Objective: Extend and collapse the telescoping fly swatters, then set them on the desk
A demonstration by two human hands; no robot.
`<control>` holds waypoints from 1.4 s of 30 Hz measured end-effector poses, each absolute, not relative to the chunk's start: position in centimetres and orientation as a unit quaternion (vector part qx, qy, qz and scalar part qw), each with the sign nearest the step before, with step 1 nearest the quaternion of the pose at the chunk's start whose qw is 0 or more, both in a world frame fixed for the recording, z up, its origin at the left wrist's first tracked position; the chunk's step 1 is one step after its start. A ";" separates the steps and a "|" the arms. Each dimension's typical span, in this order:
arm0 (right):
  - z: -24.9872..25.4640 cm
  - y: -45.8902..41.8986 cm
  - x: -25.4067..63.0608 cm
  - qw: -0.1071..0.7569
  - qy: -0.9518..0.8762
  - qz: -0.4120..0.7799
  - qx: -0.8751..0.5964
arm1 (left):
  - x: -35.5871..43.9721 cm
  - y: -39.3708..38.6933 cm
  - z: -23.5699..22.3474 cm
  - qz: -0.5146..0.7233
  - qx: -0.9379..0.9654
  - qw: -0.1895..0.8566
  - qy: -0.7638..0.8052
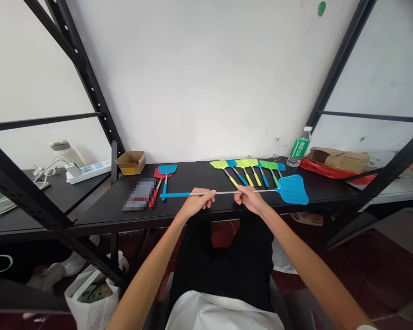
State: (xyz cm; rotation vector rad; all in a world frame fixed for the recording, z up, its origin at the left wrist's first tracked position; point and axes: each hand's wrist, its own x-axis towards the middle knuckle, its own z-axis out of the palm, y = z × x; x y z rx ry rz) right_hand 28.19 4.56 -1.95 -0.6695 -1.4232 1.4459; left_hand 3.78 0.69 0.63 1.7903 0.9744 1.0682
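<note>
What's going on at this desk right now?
A seated person holds a blue fly swatter level above the black table, left hand and right hand both on its thin metal shaft. More swatters lie in a row near the wall, while a blue one overlaps a red one further left.

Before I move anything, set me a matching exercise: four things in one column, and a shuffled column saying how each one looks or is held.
1. Long blue swatter
2. Bottle
3. Small box
4. Power strip

A. Brown, open at the top
B. White, with a plug in it
C. Held by the left hand and the right hand
D. Clear, with a green label and white cap

Pairs: 1-C, 2-D, 3-A, 4-B
</note>
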 end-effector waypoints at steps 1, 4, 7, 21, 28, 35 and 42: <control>-2.0 4.6 28.2 0.483 -0.582 0.594 -0.274 | 3.8 0.7 0.6 0.423 0.711 0.407 0.387; -2.1 4.7 28.2 0.484 -0.580 0.595 -0.275 | 3.8 0.7 0.6 0.425 0.711 0.405 0.387; -2.0 4.7 28.2 0.481 -0.581 0.595 -0.276 | 3.8 0.7 0.6 0.425 0.711 0.405 0.387; -1.2 4.4 27.7 0.497 -0.539 0.610 -0.299 | 3.9 0.7 0.6 0.422 0.712 0.400 0.393; -0.9 4.1 27.5 0.495 -0.521 0.630 -0.293 | 4.0 0.5 0.5 0.422 0.710 0.392 0.405; -1.2 4.3 27.6 0.489 -0.511 0.643 -0.294 | 3.8 0.1 0.6 0.419 0.708 0.400 0.405; -1.3 4.3 27.7 0.483 -0.531 0.633 -0.292 | 3.8 0.3 0.6 0.416 0.707 0.400 0.408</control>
